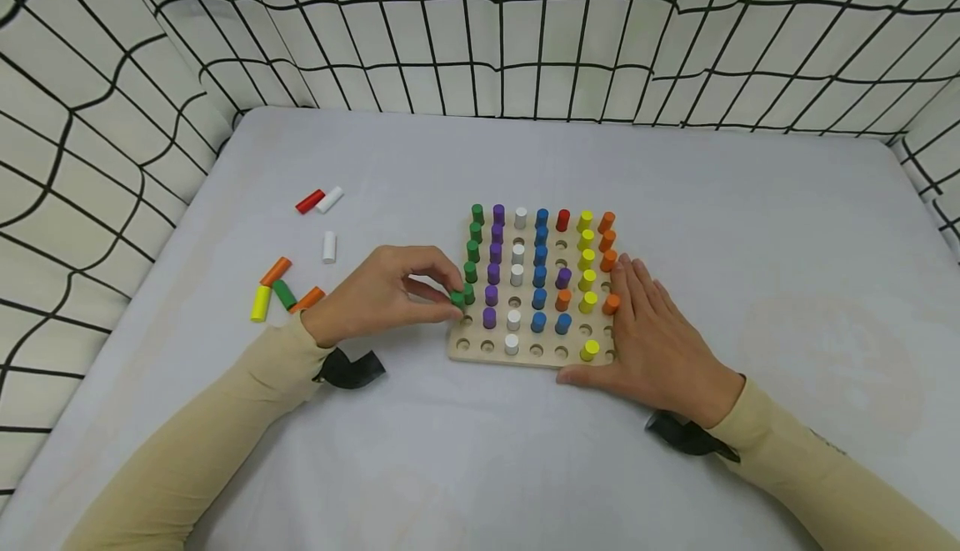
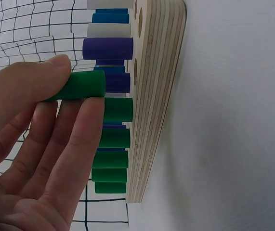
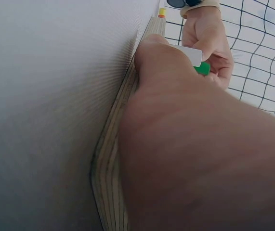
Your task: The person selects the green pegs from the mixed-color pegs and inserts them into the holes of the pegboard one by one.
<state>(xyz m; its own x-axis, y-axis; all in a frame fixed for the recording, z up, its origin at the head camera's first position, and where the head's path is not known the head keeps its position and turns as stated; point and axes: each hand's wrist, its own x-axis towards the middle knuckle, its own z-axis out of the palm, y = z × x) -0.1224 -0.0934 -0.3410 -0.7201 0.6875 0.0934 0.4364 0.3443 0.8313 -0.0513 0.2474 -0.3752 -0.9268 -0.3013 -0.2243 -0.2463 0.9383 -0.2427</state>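
Note:
My left hand [image 1: 393,288] pinches a green peg [image 2: 82,85] between thumb and fingertips at the left edge of a wooden pegboard [image 1: 472,354]. In the left wrist view this peg hangs level with the tops of the standing pegs, clear of the wooden surface. A column of green pegs [image 2: 115,138] stands beside it, with purple pegs [image 1: 492,273] in the column to the right. My right hand [image 1: 660,347] rests along the board's right side, fingers straight and thumb at the front right corner. White, blue, red, yellow and orange pegs fill other holes.
Loose pegs lie left of the board: a red peg [image 1: 310,202], white pegs [image 1: 329,247], a yellow peg [image 1: 260,303], a green peg [image 1: 284,294] and orange pegs [image 1: 276,272]. Black wire mesh [image 1: 480,30] borders the white table [image 1: 465,459] at the back and sides.

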